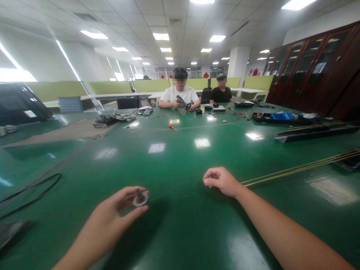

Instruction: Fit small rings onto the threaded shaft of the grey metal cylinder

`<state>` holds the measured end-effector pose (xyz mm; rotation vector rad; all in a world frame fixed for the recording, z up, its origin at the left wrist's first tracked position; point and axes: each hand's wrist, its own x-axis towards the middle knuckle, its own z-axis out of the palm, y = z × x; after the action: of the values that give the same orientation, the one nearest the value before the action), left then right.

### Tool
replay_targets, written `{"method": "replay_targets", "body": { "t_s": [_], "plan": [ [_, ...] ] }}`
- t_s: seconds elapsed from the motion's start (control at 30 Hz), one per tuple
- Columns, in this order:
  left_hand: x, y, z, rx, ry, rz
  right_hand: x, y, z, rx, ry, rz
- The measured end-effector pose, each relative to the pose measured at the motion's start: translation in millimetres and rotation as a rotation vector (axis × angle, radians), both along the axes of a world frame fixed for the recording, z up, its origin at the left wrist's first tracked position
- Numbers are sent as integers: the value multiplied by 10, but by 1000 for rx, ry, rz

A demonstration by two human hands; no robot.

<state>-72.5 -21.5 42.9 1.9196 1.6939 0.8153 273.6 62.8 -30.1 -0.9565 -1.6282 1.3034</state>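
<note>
Head view showed the left hand (109, 217) clamped on a small round part (140, 198), pinched between the thumb and the fingers. The part had a pale ring with a darker middle, too blurred to make out further, and it was held up over the green table (180, 157), its shadow falling nearby. To its right, well apart, the right hand (221, 182) was loosely curled above the tabletop; nothing showed in it, though I could not tell whether its thumb and fingertips met or what the palm hid.

The step in hand, as I judged it, was a one-handed hold of the part. Any next move with it would call for a steady left pinch, and the right fingers would need to open and cross the gap before they could share the grip.

Farther out, thin yellow rods (298, 167) reached in from the right, and a black cable (42, 193) curved at the left. A red screwdriver (172, 127) lay beyond both hands. Across the table, a co-worker in a white shirt (168, 96) held a dark power tool (180, 100), with another person in black (221, 94) seated nearby.
</note>
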Motion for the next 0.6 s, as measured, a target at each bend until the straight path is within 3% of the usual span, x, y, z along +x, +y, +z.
{"method": "replay_targets", "body": {
  "t_s": [0.1,0.23,0.4,0.6],
  "plan": [
    [529,407,-70,-40,-16,-232,-6,-1,-4,-9,6,-2],
    [968,644,-216,1,-35,-321,-18,3,-8,-11,16,-14],
    [922,637,-390,51,-44,-389,-64,-18,-4,7,-10,-19],
    [876,627,-481,-27,-99,-335,-114,-83,16,122,-186,-12]
  ]
}}
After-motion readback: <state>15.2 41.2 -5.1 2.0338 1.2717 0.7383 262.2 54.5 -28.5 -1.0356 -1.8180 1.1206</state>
